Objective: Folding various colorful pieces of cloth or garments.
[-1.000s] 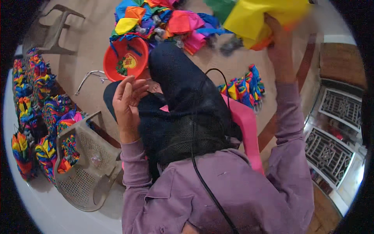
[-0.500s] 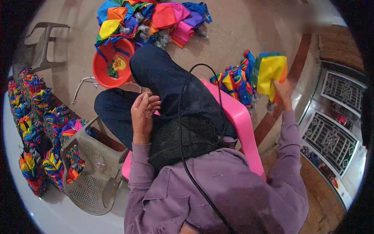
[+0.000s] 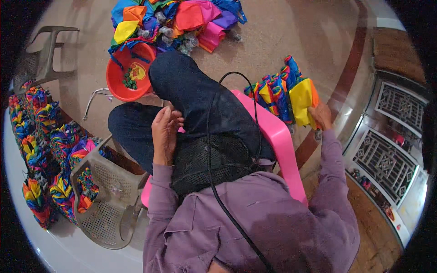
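At the right, my right hand (image 3: 321, 114) is closed on a folded rainbow umbrella (image 3: 302, 103), its yellow and orange panels facing up. The umbrella's far edge meets a row of rolled rainbow umbrellas (image 3: 273, 93) on the floor; whether it rests on them I cannot tell. A small clear piece shows just below my grip. My left hand (image 3: 166, 125) is raised over my lap beside my bent knee, its fingers loosely bent and slightly apart, with nothing visible in it.
A red basin (image 3: 116, 84) holding small green pieces stands beyond my knee, near a heap of bright folded fabric (image 3: 193, 16). Several rainbow bundles (image 3: 34, 150) line the left side, by a grey plastic chair (image 3: 107, 195). A pink plastic chair (image 3: 287, 150) is under me; a black cord (image 3: 211, 154) crosses my front.
My right hand has brought the umbrella left and down toward the rolled row, and its orange side shows more. My left hand has hardly moved.
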`<state>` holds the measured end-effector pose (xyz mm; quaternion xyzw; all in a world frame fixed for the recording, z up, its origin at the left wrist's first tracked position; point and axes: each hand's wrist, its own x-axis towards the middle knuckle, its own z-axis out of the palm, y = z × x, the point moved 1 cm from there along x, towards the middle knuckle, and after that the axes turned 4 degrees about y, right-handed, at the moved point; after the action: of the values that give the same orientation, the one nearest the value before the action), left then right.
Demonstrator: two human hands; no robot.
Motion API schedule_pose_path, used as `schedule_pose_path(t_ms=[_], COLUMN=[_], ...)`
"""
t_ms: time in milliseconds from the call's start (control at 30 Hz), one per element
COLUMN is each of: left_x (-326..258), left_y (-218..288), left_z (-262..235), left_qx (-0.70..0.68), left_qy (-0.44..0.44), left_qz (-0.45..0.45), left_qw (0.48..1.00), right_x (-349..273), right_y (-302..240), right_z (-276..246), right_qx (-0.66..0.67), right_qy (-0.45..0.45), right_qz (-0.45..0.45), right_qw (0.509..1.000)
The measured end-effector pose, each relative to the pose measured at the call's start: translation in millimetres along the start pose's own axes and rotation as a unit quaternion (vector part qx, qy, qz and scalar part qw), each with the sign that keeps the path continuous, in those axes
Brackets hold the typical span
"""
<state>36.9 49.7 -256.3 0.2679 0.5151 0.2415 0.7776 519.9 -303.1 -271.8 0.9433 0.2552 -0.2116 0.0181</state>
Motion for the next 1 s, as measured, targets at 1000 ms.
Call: schedule_pose_path(t_ms=[1000], left_x=[-54.1], left_y=[63.3], left_z=[11.1], left_qx=[0.007], left_qy=[-0.075], left_qz=[0.174], left_qw=[0.982], right_x=[-0.2], right_y=[-421.6], right_z=[-27.5], right_qx=[0.733], right_qy=[-0.211], right_qz=[-0.396], right_qw=[0.512])
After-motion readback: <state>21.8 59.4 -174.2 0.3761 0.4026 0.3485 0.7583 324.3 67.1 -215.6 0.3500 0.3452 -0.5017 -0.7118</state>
